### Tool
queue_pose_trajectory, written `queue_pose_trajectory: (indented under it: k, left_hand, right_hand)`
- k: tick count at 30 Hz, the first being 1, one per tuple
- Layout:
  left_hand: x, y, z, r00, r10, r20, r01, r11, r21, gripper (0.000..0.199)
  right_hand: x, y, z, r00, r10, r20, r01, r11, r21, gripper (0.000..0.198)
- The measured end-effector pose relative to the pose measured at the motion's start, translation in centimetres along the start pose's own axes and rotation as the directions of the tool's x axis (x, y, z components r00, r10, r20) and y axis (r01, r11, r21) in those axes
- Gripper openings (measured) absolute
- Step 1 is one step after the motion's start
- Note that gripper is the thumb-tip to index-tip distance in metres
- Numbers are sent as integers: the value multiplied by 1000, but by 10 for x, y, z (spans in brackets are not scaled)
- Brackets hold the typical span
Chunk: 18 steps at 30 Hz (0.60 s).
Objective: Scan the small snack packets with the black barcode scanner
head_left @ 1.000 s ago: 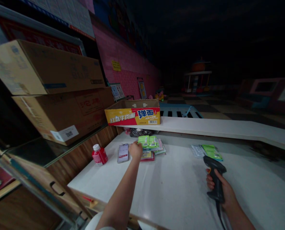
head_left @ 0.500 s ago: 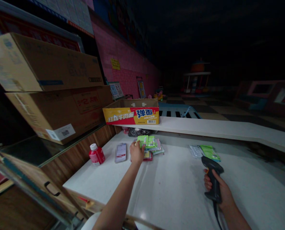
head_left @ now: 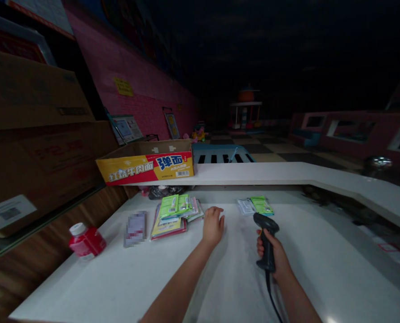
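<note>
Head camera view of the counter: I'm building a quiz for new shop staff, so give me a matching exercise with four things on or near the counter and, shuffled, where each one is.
Things:
1. barcode scanner
2. red bottle
3. yellow and red carton
4. stack of packets

Places:
A. on the raised ledge at the back of the counter
B. on the counter, just to the left of the left hand
C. gripped in the right hand
D. lying near the counter's left edge, beside the wood panel

Pairs: 1-C, 2-D, 3-A, 4-B
</note>
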<state>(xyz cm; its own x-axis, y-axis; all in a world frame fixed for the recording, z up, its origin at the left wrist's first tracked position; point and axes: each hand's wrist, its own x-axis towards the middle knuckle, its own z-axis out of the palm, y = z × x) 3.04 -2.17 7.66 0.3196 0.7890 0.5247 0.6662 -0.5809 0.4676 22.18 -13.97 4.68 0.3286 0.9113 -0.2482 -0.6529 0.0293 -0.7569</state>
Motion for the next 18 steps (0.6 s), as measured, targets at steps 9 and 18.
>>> queue_pose_trajectory:
  k: [9, 18]
  left_hand:
    - [56, 44, 82, 911, -329, 249, 331, 943, 34, 23]
    - [85, 55, 112, 741, -643, 193, 630, 765, 130, 31]
  right_hand:
    - [-2, -3, 3, 962, -136, -237, 133, 991, -28, 62]
    - [-1, -1, 5, 958, -127, -258, 125, 992, -22, 54]
